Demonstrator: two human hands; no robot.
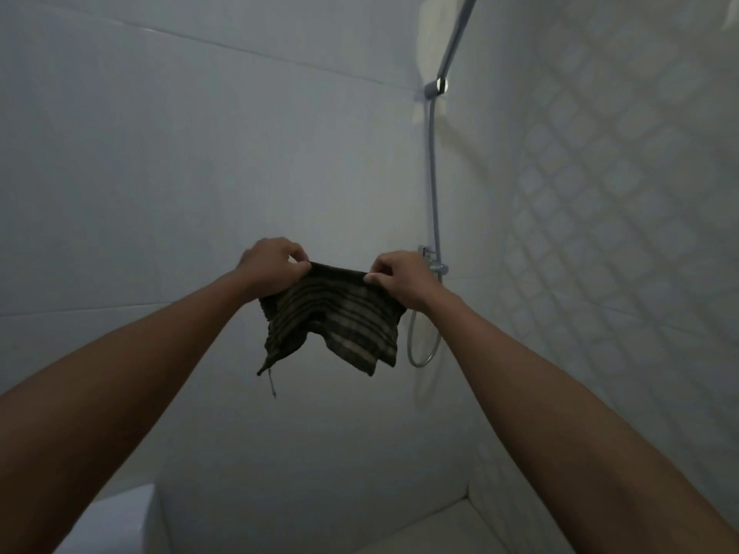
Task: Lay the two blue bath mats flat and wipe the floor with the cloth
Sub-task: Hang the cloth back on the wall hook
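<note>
A dark striped cloth (334, 321) hangs in the air in front of me, stretched between both hands at chest height. My left hand (268, 265) pinches its upper left corner. My right hand (400, 275) pinches its upper right corner. The lower edge droops loose, and a frayed thread dangles from the bottom left corner. No blue bath mat is in view. Both arms reach forward toward the white tiled wall.
A shower hose (434, 185) runs down the wall corner from a chrome holder (438, 86) to a tap fitting (434, 261) just behind my right hand. The right wall has small diamond tiles (608, 185). A white toilet tank corner (120, 517) sits lower left. A strip of floor (432, 529) shows at the bottom.
</note>
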